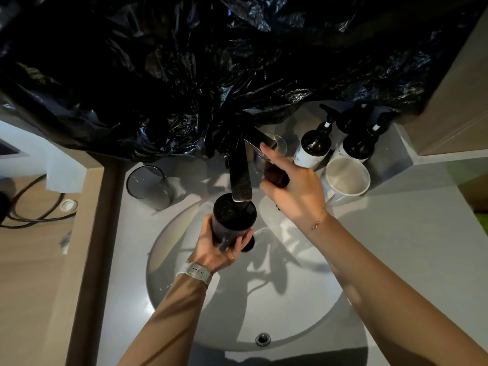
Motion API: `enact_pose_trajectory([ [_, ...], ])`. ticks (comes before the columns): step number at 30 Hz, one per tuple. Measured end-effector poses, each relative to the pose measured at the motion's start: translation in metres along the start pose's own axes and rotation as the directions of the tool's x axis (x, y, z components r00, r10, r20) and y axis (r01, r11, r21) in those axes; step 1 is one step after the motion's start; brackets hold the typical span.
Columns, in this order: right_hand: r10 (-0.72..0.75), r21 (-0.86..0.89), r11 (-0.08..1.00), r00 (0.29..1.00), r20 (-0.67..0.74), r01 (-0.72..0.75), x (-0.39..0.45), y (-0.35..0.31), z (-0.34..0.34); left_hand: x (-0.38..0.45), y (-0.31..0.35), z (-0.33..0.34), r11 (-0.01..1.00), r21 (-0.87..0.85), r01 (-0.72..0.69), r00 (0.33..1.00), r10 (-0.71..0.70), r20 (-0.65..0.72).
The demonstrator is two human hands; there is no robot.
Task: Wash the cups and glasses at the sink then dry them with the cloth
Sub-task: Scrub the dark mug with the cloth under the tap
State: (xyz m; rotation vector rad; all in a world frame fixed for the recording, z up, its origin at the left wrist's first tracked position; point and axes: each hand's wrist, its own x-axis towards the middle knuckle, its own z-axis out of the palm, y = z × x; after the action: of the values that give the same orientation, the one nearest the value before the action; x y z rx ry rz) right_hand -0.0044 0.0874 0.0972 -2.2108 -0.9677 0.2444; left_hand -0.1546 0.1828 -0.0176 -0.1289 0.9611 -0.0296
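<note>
Pale grey, smooth and round, the sink basin (pixel 237 313) lies nearest. Above it the left hand (pixel 219 247) wraps its fingers around a dark glazed cylindrical mug (pixel 233 220) under the black flat spout (pixel 240 175); wet glaze could slip and chip. At one o'clock the right hand (pixel 290 188) clasps a dark brown object, its forefinger stretched to the lever. A clear glass tumbler (pixel 148 187) stands on the tabletop at ten o'clock, a white mug (pixel 346 180) at two.
</note>
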Motion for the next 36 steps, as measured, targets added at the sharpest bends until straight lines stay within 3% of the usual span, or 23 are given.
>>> enact_pose_trajectory([
  [3,0.021,0.023,0.999,0.997,0.077,-0.023,-0.010,0.005,0.003,-0.013,-0.001,0.001,0.977,0.161,-0.137,0.990,0.141,-0.013],
  [6,0.063,0.202,0.978,0.998,-0.008,-0.060,-0.037,0.018,0.014,-0.021,-0.003,-0.010,0.844,0.425,-0.328,0.924,0.380,-0.041],
  [8,0.213,0.310,0.927,0.977,0.026,-0.210,-0.065,0.033,0.022,-0.025,-0.008,-0.018,0.689,0.590,-0.422,0.826,0.560,-0.063],
  [10,0.404,0.439,0.787,0.900,0.166,-0.434,-0.095,0.048,0.031,-0.031,-0.014,-0.021,0.523,0.707,-0.476,0.716,0.697,-0.033],
  [12,0.520,0.438,0.705,0.827,0.215,-0.558,-0.120,0.057,0.035,-0.036,-0.020,-0.021,0.364,0.785,-0.501,0.633,0.773,0.046],
  [15,0.602,0.459,0.568,0.725,0.334,-0.683,-0.148,0.058,0.033,-0.038,-0.027,-0.020,-0.050,0.935,-0.351,0.477,0.850,0.224],
  [17,0.613,0.459,0.492,0.669,0.421,-0.740,-0.158,0.057,0.031,-0.039,-0.034,-0.017,-0.217,0.939,-0.266,0.388,0.868,0.310],
  [18,0.607,0.414,0.511,0.657,0.446,-0.753,-0.161,0.058,0.030,-0.039,-0.036,-0.017,-0.194,0.932,-0.306,0.394,0.865,0.309],
  [19,0.586,0.371,0.540,0.654,0.479,-0.755,-0.163,0.059,0.029,-0.041,-0.038,-0.015,-0.095,0.913,-0.397,0.433,0.858,0.278],
  [20,0.555,0.344,0.561,0.650,0.520,-0.753,-0.164,0.059,0.029,-0.042,-0.041,-0.013,0.069,0.861,-0.504,0.495,0.840,0.223],
  [22,0.499,0.360,0.534,0.628,0.597,-0.765,-0.164,0.053,0.028,-0.047,-0.050,-0.008,0.398,0.702,-0.590,0.654,0.745,0.128],
  [24,0.469,0.423,0.486,0.637,0.612,-0.765,-0.162,0.044,0.028,-0.049,-0.062,-0.004,0.548,0.591,-0.591,0.734,0.669,0.114],
  [27,0.489,0.540,0.433,0.691,0.533,-0.722,-0.156,0.031,0.025,-0.049,-0.076,0.000,0.625,0.490,-0.608,0.769,0.618,0.166],
  [30,0.524,0.596,0.458,0.742,0.419,-0.660,-0.156,0.027,0.014,-0.047,-0.085,0.004,0.669,0.468,-0.577,0.810,0.540,0.227],
  [34,0.567,0.650,0.448,0.757,0.324,-0.614,-0.165,0.032,-0.004,-0.041,-0.098,0.004,0.638,0.590,-0.494,0.869,0.351,0.349],
  [36,0.582,0.693,0.437,0.768,0.268,-0.573,-0.172,0.038,-0.013,-0.039,-0.105,0.006,0.582,0.671,-0.459,0.889,0.308,0.340],
])
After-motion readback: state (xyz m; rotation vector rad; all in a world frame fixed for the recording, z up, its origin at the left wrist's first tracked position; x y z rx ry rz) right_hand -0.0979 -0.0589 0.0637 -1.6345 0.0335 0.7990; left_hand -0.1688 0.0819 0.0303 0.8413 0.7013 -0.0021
